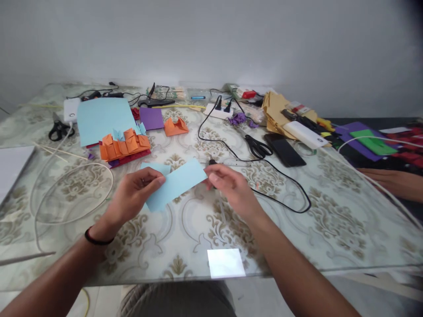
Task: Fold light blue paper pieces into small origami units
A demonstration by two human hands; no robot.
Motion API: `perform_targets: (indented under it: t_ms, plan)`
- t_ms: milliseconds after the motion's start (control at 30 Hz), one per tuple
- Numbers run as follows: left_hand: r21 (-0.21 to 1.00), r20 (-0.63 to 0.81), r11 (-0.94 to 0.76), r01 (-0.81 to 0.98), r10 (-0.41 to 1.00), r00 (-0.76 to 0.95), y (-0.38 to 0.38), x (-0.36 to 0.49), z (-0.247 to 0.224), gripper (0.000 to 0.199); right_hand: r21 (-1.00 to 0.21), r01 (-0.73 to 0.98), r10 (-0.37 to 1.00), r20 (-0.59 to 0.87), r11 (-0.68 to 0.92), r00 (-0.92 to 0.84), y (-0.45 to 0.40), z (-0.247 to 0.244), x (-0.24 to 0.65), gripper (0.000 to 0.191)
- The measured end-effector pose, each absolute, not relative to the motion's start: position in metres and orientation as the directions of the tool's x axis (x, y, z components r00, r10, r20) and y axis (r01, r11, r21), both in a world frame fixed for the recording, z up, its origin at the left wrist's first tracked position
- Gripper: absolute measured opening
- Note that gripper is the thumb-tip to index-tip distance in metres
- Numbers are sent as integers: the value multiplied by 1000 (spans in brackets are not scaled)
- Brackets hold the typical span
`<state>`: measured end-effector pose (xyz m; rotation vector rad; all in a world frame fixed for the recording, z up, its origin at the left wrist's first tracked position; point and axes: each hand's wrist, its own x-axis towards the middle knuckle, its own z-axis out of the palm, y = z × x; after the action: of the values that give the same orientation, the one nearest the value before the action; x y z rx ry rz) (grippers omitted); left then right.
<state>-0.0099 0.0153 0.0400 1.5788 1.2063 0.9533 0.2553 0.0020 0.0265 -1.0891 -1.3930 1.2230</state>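
Observation:
A light blue paper strip [180, 182] is held slanting above the patterned table. My left hand [137, 191] pinches its left part between thumb and fingers. At the strip's upper right corner, my right hand [231, 185] grips the edge with thumb and fingertips. Behind my left fingers shows another light blue piece [157, 167]; whether that hand touches it I cannot tell. Beyond my left hand stands a row of folded orange and blue paper [124, 147]. A single folded orange piece [176, 127] and a purple square [151, 118] lie farther back.
Black scissors [258, 146] and a phone [284, 150] lie right of centre, with a black cable looping in front. A large blue sheet [105, 119] and more scissors [59, 129] are at the left. Another person's hand [390, 181] rests at the far right.

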Motion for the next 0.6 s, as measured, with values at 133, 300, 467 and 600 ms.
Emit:
perform_targets:
  t_ms: [133, 300, 467, 600]
  plan:
    - [950, 33, -114, 290, 962, 270, 10, -4, 34, 25, -1000, 11, 956, -7, -4, -292, -5, 22, 240, 32]
    - [756, 376, -477, 448, 877, 299, 6, -2, 30, 24, -995, 76, 971, -77, -61, -226, -8, 17, 231, 36]
    - [569, 445, -674, 471, 734, 512, -2, 6, 27, 50, -987, 132, 969, -124, -97, -215, -10, 13, 228, 37]
    - [600, 386, -651, 464, 744, 545, -7, 11, 23, 59, -981, 175, 977, -115, -83, -182, -12, 11, 226, 36]
